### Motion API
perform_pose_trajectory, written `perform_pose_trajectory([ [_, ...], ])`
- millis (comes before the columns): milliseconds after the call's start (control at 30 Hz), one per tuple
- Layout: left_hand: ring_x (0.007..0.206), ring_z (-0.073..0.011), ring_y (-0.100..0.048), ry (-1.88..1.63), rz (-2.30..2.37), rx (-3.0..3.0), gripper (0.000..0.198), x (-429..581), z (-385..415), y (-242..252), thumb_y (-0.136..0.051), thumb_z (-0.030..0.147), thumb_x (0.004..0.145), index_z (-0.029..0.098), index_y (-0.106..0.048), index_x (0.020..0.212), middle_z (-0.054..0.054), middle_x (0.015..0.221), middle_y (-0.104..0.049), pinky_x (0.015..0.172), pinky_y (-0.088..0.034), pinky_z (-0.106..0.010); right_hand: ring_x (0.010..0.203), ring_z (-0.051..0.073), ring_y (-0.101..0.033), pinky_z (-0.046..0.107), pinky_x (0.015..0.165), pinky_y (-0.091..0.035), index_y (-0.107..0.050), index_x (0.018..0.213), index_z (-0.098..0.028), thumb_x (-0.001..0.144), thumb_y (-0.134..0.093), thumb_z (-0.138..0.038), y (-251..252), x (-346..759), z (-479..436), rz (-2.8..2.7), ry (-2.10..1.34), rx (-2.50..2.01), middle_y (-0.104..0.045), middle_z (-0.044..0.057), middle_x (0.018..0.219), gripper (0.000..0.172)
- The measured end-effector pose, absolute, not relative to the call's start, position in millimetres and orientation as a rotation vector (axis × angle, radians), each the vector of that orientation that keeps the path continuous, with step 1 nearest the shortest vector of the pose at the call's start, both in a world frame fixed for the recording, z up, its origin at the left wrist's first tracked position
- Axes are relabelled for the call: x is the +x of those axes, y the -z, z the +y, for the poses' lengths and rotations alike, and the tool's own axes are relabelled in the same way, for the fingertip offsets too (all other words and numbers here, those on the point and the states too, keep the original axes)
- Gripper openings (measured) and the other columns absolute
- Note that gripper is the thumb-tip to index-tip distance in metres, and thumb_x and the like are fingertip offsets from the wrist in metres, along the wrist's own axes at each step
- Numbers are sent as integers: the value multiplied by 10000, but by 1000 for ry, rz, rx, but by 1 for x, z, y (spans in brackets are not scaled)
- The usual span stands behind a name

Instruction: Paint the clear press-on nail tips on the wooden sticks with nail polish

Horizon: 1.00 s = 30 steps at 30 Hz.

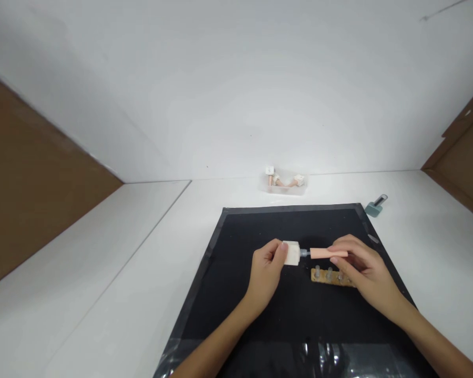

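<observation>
A white block (292, 253) with a clear neck (303, 253) was pinched by its left part between the thumb and curled fingers of the left hand (268, 265), over the black mat (228, 294); it was judged light, stiff and perhaps slippery, best gripped by its flat sides. A peach tube (319, 253), aligned to the right, was held lightly by its right half in the closed fingertips of the right hand (358, 260); it was judged light and rigid, with the slender neck rated most fragile.
</observation>
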<state>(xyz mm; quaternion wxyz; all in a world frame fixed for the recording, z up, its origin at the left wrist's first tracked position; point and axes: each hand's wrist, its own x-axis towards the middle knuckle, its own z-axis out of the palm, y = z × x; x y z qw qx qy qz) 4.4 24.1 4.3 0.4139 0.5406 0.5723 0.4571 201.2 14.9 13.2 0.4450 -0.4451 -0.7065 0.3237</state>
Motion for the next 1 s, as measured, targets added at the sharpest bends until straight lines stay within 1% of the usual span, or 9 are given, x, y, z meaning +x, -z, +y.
perform_pose_trajectory([
  [100,457,-95,-281,-1170,1415,1298,492,4,25,1,-429,614,749,221,-319,475,57,463,-298,447,-235,-242,667,143,-597,226,530,-488,-659,842,-221,847,-570,-215,-14,204,14,-1741,-782,-1097,-602,36,809,89],
  [233,464,-98,-291,-1176,1351,1268,516,2,26,6,-417,647,758,219,-332,483,53,462,-317,455,-241,-243,682,151,-598,242,543,-507,-658,837,-222,845,-576,-227,-17,204,14,-1715,-776,-1087,-598,39,810,83],
  [467,482,-110,-309,-1177,1297,1280,519,-1,26,12,-382,615,815,216,-345,484,45,478,-332,486,-244,-260,699,163,-609,254,542,-523,-666,836,-230,837,-583,-254,-19,205,13,-1673,-776,-1104,-605,43,817,87],
  [600,494,-111,-315,-1190,1278,1281,518,-3,27,12,-395,601,821,211,-354,483,44,485,-338,500,-244,-264,654,144,-594,235,516,-510,-667,839,-242,832,-588,-243,-20,204,13,-1649,-764,-1083,-605,28,808,79],
  [733,507,-108,-317,-1217,1269,1228,520,-4,28,12,-438,633,782,202,-383,497,46,501,-350,503,-246,-262,563,120,-550,223,446,-470,-664,824,-233,825,-608,-271,-22,203,13,-1612,-785,-1067,-598,28,797,68],
  [833,519,-103,-332,-1255,1236,1133,505,-4,30,12,-500,630,742,189,-420,510,45,513,-380,516,-274,-256,489,100,-498,220,401,-434,-659,829,-225,828,-614,-322,-23,203,13,-1595,-807,-1064,-586,25,783,106],
  [1000,536,-117,-411,-1276,1135,844,438,-3,32,-2,-562,582,691,165,-517,566,12,549,-485,529,-346,-267,473,98,-473,226,400,-437,-655,818,-224,839,-593,-389,-24,203,12,-1594,-781,-1098,-575,24,761,177],
])
